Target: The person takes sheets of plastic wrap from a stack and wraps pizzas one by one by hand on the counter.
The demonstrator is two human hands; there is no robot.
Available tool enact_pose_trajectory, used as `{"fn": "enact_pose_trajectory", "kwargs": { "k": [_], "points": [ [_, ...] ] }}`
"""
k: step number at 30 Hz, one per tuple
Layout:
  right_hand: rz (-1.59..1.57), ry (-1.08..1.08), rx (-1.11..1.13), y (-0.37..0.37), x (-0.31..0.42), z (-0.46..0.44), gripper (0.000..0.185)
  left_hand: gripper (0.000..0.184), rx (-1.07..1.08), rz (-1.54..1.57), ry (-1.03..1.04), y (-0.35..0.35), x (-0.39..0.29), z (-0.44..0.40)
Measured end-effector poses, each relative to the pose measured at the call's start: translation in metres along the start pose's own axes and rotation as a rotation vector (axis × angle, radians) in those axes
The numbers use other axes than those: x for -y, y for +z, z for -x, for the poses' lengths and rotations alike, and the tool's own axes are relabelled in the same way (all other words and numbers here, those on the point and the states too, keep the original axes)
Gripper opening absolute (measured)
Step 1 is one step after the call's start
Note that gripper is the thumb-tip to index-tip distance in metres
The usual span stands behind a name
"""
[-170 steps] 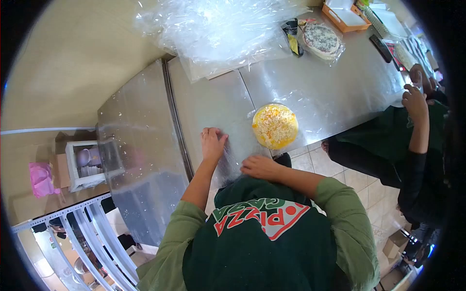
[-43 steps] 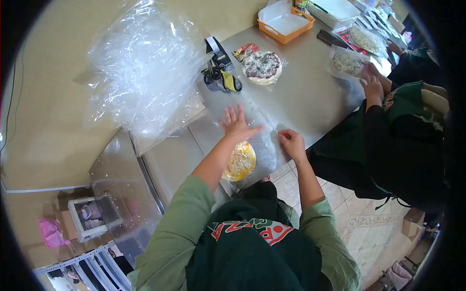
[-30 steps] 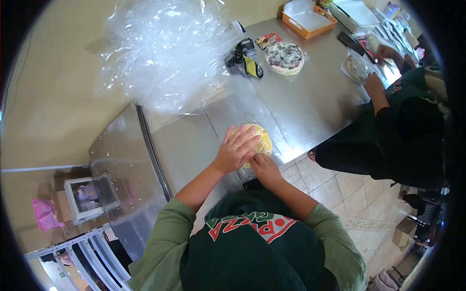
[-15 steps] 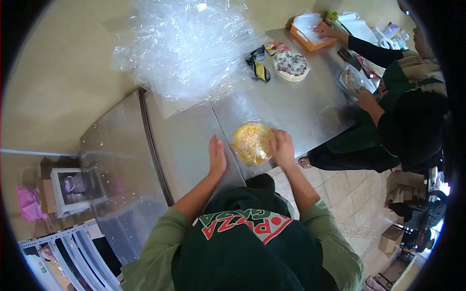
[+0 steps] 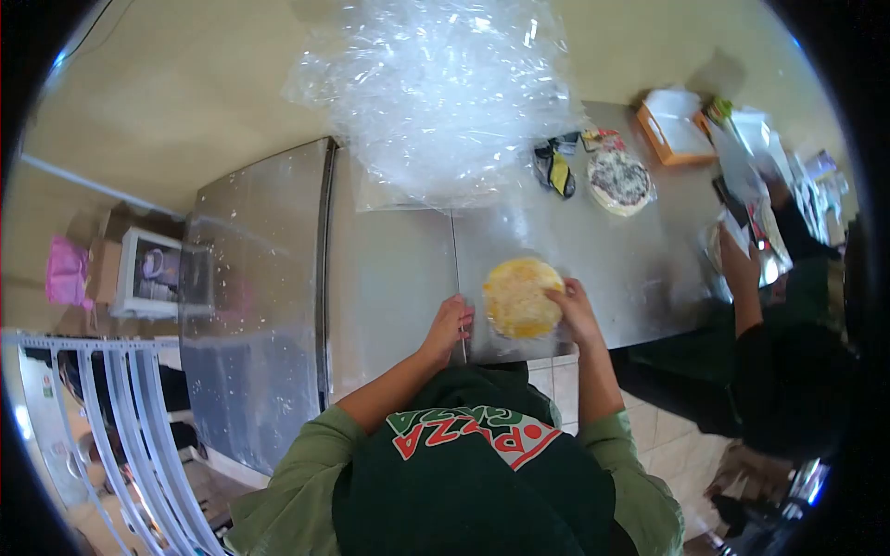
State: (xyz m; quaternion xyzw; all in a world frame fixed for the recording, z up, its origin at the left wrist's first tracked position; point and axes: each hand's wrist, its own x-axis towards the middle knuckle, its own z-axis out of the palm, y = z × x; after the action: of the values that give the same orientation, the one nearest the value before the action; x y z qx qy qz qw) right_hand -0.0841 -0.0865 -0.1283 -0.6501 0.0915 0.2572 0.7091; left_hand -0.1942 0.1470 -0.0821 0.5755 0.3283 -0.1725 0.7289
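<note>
A round yellow pizza (image 5: 523, 298), covered in clear film, is near the front edge of the metal table (image 5: 389, 278). My right hand (image 5: 577, 312) grips its right rim, with the thumb over the top and the other fingers at the side. To the left of the pizza, my left hand (image 5: 450, 326) is apart from it, its fingers loosely curled at the table; whether they pinch a bit of film is too small to tell. Slight blur covers the pizza's topping.
A heap of clear plastic bags (image 5: 454, 93) lies at the back. Beyond the pizza are a black and yellow item (image 5: 558, 171), a dark-topped wrapped pizza (image 5: 619, 182) and an orange tray (image 5: 672, 134). At the right, a co-worker's hand (image 5: 740, 264) is over another package.
Both hands were over the film-covered pizza a second ago, then parted to its sides. My right hand has now taken its right rim. The co-worker's arm has drawn back from the orange tray.
</note>
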Motion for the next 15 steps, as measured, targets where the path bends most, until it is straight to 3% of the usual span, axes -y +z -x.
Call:
{"fn": "enact_pose_trajectory", "kwargs": {
  "k": [5,8,9,10,11,12,15],
  "points": [
    [0.168,-0.075,-0.184,-0.095,0.026,0.010,0.051,0.047,0.051,-0.145,0.099,-0.031,-0.004,0.027],
    [0.260,-0.122,-0.216,-0.162,0.014,-0.004,0.059,0.044,-0.109,-0.123,0.099,-0.074,0.023,0.046],
    [0.395,-0.198,-0.169,-0.187,0.004,-0.018,0.063,0.044,-0.151,-0.130,0.088,-0.092,0.043,0.048],
    [0.554,-0.164,-0.248,-0.189,0.012,-0.017,0.065,0.043,-0.188,-0.137,0.078,-0.107,0.067,0.046],
    [0.790,-0.290,-0.371,-0.203,0.001,-0.027,0.067,0.042,-0.218,-0.143,0.065,-0.116,0.083,0.049],
    [1.082,-0.488,-0.536,-0.184,0.012,-0.018,0.070,0.035,-0.313,0.020,0.113,-0.112,0.085,0.066],
    [1.099,-0.600,-0.587,-0.111,0.057,0.002,0.072,0.036,-0.314,-0.069,0.210,-0.132,0.125,0.092]
  ]
}}
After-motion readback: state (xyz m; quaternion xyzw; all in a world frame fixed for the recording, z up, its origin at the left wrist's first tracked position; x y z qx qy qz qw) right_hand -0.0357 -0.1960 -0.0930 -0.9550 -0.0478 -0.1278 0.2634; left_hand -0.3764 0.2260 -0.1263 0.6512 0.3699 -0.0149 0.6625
